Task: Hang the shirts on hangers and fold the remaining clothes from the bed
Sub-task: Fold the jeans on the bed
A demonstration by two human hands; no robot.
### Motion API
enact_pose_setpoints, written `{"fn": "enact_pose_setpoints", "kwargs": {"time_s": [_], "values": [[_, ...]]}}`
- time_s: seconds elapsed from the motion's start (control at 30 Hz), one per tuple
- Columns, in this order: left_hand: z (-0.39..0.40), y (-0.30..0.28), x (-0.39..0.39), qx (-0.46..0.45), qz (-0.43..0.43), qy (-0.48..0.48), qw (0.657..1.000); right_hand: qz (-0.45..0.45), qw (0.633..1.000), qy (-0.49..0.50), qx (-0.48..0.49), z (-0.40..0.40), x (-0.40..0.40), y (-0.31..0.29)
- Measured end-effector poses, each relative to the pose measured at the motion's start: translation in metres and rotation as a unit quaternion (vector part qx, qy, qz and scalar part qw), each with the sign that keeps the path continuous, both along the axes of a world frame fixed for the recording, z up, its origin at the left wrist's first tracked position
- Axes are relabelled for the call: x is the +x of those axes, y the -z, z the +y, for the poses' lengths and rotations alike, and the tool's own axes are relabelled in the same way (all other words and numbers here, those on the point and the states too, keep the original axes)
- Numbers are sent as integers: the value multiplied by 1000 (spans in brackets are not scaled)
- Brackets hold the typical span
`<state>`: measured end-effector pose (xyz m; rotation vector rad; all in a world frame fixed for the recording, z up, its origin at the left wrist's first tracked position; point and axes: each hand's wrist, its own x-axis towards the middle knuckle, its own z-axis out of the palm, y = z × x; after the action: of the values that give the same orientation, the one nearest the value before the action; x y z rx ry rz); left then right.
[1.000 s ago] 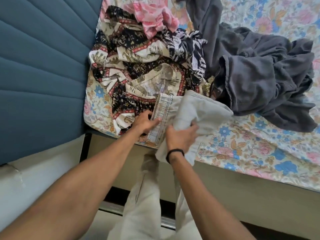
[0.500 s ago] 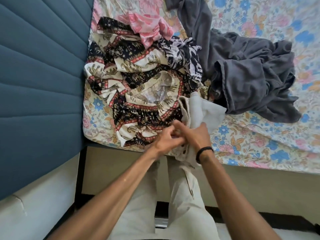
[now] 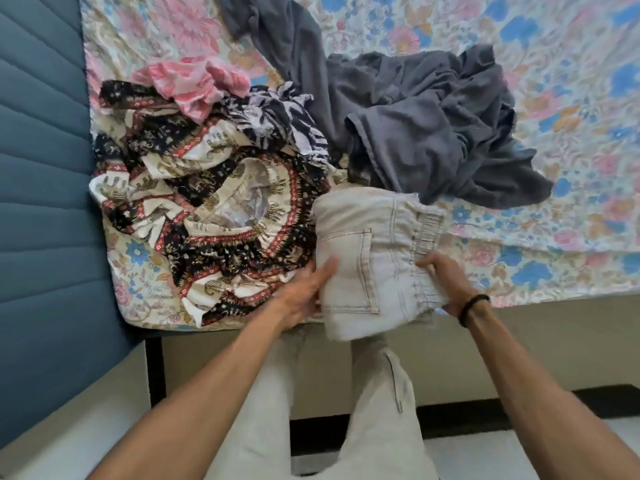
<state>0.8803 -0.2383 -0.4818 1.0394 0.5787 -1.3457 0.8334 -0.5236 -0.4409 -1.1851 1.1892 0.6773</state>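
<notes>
Both arms reach up from the bottom of the frame to a folded pair of beige shorts [image 3: 370, 258] at the near edge of the bed [image 3: 554, 237], right of centre. The left hand [image 3: 308, 292] lies against the shorts' left side with fingers fairly straight, thumb on top of the cloth; whether the fingers tuck under the fold cannot be told. The right hand [image 3: 446, 278], a black band [image 3: 472, 308] on its wrist, grips the gathered elastic waistband on the right side, fingers curled over it.

Left of the shorts, touching them, sits a crumpled patterned garment [image 3: 207, 216] in black, cream and red with small elephant figures. Above it, a pink bundle [image 3: 194, 84] and a black-and-white striped piece [image 3: 280, 119]. A rumpled dark grey garment [image 3: 433, 133] spreads across the upper centre, its lower edge just beside the shorts.

The shorts are thick woven cloth with dark stitching and a patch pocket. The bed sheet is floral, blue and pink. A padded blue headboard [image 3: 41, 202] fills the left of the frame.
</notes>
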Motion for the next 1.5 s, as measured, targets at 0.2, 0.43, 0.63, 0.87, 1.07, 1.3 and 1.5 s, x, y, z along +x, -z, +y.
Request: {"fn": "enact_pose_setpoints", "kwargs": {"time_s": [0.2, 0.43, 0.63, 0.87, 1.07, 1.3, 1.5], "values": [[-59, 32, -38, 317, -144, 54, 936, -76, 962, -245, -91, -12, -25, 51], [-135, -40, -58, 411, -284, 64, 864, -121, 980, -147, -51, -81, -54, -3], [-264, -58, -31, 272, -386, 198, 859, -123, 988, 88, -20, -194, -123, -23], [-477, -51, 75, 46, -602, 413, 682, -179, 897, 404, 16, -253, -155, 11], [-568, 8, 46, 154, -669, 522, 506, -45, 864, 501, -7, -290, -137, 68], [-522, 45, -29, 103, -697, 604, 372, 35, 790, 174, -587, -291, -108, 51], [-514, 53, 1, 98, -700, 619, 342, 72, 889, -173, -417, -311, -95, 96]]}}
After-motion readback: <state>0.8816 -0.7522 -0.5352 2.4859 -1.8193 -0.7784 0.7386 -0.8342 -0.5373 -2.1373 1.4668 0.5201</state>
